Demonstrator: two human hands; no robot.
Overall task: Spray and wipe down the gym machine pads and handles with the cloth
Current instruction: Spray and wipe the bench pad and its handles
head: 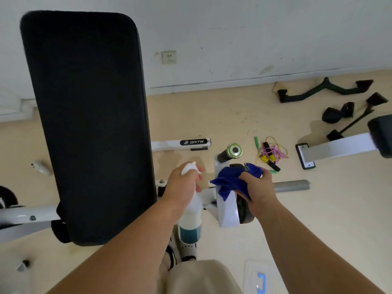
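Note:
A long black pad (89,124) of the gym machine fills the left half of the view. My left hand (182,185) grips a white spray bottle (191,219) with blue liquid at its bottom, nozzle pointing away from me. My right hand (257,189) holds a bunched blue cloth (231,182) pressed onto a black part on the white machine arm (228,213). A black handle grip with a green metal end cap (230,153) sticks up just beyond the cloth.
A grey bar (292,185) juts right behind my right hand. On the beige floor lie a tangled skipping rope (270,154), black cable attachments (322,90) near the wall, and a white frame foot (335,149). My knee and shoe show below.

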